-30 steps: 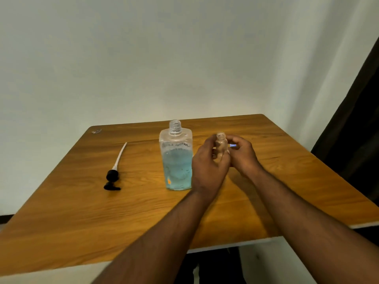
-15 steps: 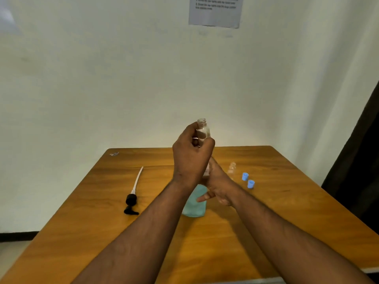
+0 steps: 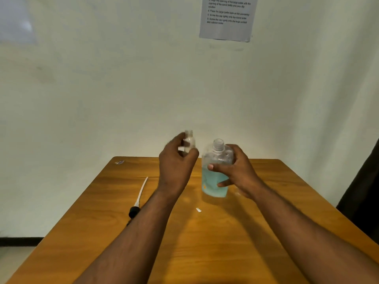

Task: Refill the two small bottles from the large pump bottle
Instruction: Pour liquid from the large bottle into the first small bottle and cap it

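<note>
My left hand (image 3: 177, 162) grips a small clear bottle (image 3: 189, 140) with no cap, held upright above the table. My right hand (image 3: 233, 171) grips the large clear bottle (image 3: 215, 181), which holds blue liquid in its lower half. Its neck is open and it is lifted off the wooden table (image 3: 225, 242). The two bottles are side by side, a little apart. The second small bottle and the blue caps are hidden behind my right hand.
The black pump head with its white tube (image 3: 139, 197) lies on the table to the left. A small white scrap (image 3: 198, 210) lies near the middle. A printed sheet (image 3: 227, 17) hangs on the wall behind.
My right hand has taken hold of the large bottle and lifted it off the table. The left hand keeps the small bottle raised, now to the left of the large one.
</note>
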